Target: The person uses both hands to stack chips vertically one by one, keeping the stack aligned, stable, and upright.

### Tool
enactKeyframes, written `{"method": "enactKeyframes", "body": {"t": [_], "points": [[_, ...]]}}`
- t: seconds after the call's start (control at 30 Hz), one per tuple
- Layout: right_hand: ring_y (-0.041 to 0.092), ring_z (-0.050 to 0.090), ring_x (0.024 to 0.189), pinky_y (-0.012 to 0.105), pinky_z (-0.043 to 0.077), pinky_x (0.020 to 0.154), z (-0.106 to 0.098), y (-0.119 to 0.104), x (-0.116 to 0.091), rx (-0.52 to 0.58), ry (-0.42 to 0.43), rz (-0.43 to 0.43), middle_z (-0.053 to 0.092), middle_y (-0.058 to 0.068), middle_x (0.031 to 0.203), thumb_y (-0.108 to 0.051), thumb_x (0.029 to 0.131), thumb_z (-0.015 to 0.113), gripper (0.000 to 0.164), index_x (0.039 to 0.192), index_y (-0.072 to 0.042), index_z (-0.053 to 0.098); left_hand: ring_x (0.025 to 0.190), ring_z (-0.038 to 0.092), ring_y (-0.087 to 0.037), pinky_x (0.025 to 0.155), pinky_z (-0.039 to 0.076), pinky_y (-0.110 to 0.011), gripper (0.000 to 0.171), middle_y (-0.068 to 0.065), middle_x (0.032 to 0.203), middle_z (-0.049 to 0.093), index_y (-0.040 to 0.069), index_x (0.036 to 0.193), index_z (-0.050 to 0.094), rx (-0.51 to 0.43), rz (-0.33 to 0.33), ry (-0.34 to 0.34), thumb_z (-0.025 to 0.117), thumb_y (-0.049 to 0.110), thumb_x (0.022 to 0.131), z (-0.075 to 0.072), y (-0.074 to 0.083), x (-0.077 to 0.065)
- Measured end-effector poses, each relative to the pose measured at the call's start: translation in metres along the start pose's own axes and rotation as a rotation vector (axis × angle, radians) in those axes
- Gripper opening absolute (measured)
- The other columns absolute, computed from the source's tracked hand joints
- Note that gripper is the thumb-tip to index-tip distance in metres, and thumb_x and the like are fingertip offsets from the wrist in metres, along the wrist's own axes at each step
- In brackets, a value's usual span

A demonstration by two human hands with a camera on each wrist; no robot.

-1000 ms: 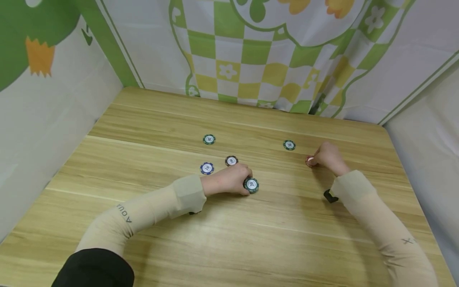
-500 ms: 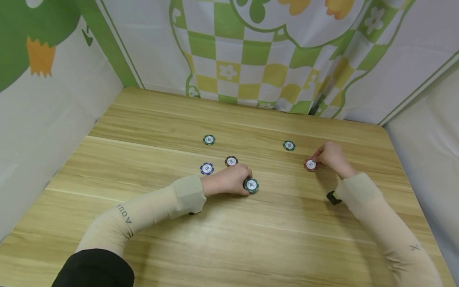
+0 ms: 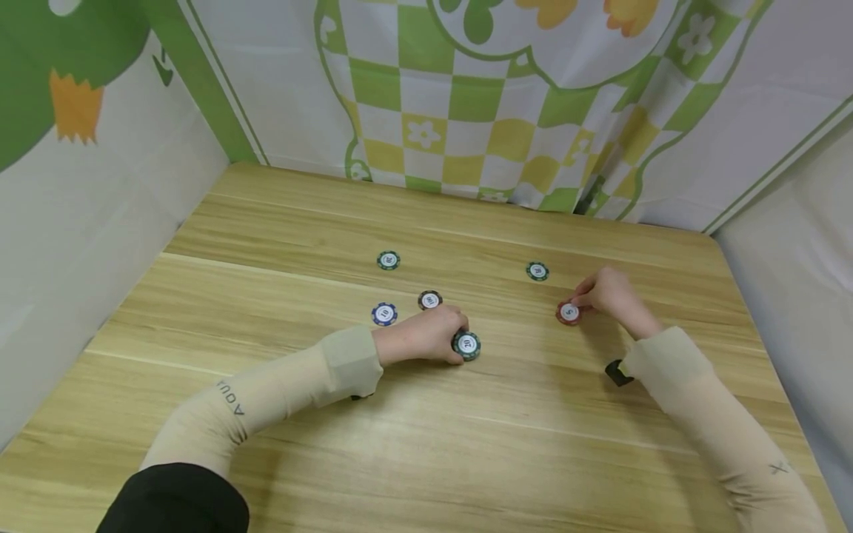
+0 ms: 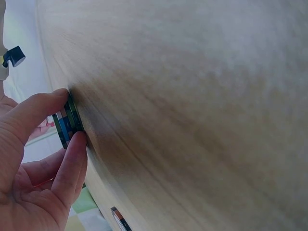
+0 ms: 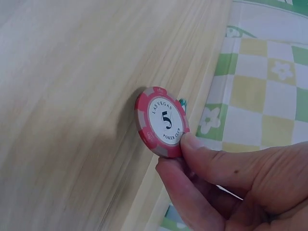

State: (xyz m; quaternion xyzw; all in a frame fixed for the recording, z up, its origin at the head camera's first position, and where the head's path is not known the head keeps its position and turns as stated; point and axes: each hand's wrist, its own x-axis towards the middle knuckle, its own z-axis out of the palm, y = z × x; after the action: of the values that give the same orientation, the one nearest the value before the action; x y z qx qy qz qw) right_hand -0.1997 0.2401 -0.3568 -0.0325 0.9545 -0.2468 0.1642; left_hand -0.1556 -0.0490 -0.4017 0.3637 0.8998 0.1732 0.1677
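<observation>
In the head view my left hand (image 3: 428, 333) holds a small stack of poker chips (image 3: 466, 345) on the table, a green 20 chip on top. Green and blue edges of the stack (image 4: 68, 124) show between thumb and fingers in the left wrist view. My right hand (image 3: 614, 297) pinches a red poker chip (image 3: 568, 313) at its edge, to the right of the stack. The right wrist view shows this chip (image 5: 164, 121) tilted, its face reading 5, held between thumb and forefinger just off the wooden surface.
A blue 10 chip (image 3: 384, 314) and a black chip (image 3: 429, 300) lie close behind the left hand. Farther back are two green chips, one on the left (image 3: 389, 260) and one on the right (image 3: 537, 271). Patterned cloth (image 3: 466, 133) hangs along the table's (image 3: 300, 215) back edge.
The red chip, mostly covered by my right fingers at first, has come up into view and moved slightly left and nearer me. The left hand and its stack stay in place.
</observation>
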Motion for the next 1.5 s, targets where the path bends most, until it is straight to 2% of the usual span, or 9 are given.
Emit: {"method": "enactKeyframes", "body": {"t": [0.2,0.37,0.67,0.93,1.23,1.5], "points": [[0.016,0.063,0.061,0.025,0.051,0.056,0.004,-0.007,-0.002,0.043,-0.041,-0.022,0.067,0.02,0.08,-0.003,0.079,0.067,0.019,0.089,0.013,0.065,0.084,0.056,-0.014,0.075,0.046,-0.022,0.039,-0.005,0.092,0.06,0.002,0.097,0.063,-0.007,0.0,0.002,0.078,0.024,0.069,0.0,0.0,-0.001],[0.013,0.063,0.061,0.03,0.053,0.061,0.006,-0.01,-0.002,0.07,-0.08,-0.021,0.067,0.021,0.083,-0.004,0.079,0.067,0.019,0.09,0.011,0.066,0.085,0.056,-0.014,0.075,0.047,-0.022,0.04,-0.005,0.094,0.06,0.002,0.099,0.062,-0.018,-0.013,-0.005,0.078,0.025,0.07,-0.001,0.001,-0.001],[0.012,0.063,0.065,0.031,0.053,0.064,0.011,-0.015,-0.004,0.132,-0.133,-0.02,0.067,0.02,0.087,-0.007,0.08,0.067,0.022,0.093,0.01,0.067,0.087,0.056,-0.014,0.077,0.047,-0.023,0.042,-0.006,0.096,0.06,0.002,0.101,0.062,-0.009,-0.024,-0.01,0.078,0.025,0.07,0.0,0.001,-0.001],[0.009,0.063,0.061,0.032,0.054,0.067,0.018,-0.021,-0.007,0.317,-0.204,0.014,0.067,0.017,0.083,-0.002,0.081,0.065,0.025,0.098,0.016,0.062,0.085,0.056,-0.014,0.075,0.047,-0.023,0.04,-0.005,0.093,0.06,0.002,0.098,0.062,0.001,-0.011,0.0,0.078,0.024,0.069,-0.001,0.002,-0.002],[0.01,0.063,0.062,0.031,0.054,0.066,0.022,-0.031,-0.011,0.41,-0.253,0.054,0.067,0.009,0.077,-0.002,0.082,0.064,0.028,0.104,0.016,0.06,0.084,0.056,-0.015,0.075,0.047,-0.023,0.038,-0.005,0.092,0.06,0.002,0.097,0.063,0.004,-0.002,0.005,0.078,0.024,0.069,-0.002,0.002,-0.002],[0.009,0.062,0.06,0.026,0.053,0.063,0.035,-0.039,-0.012,0.522,-0.257,0.08,0.067,0.012,0.079,-0.002,0.08,0.066,0.03,0.103,0.017,0.06,0.083,0.056,-0.014,0.075,0.046,-0.023,0.037,-0.005,0.09,0.061,0.002,0.096,0.063,-0.003,0.005,0.008,0.078,0.023,0.069,-0.001,0.001,-0.003]]}}
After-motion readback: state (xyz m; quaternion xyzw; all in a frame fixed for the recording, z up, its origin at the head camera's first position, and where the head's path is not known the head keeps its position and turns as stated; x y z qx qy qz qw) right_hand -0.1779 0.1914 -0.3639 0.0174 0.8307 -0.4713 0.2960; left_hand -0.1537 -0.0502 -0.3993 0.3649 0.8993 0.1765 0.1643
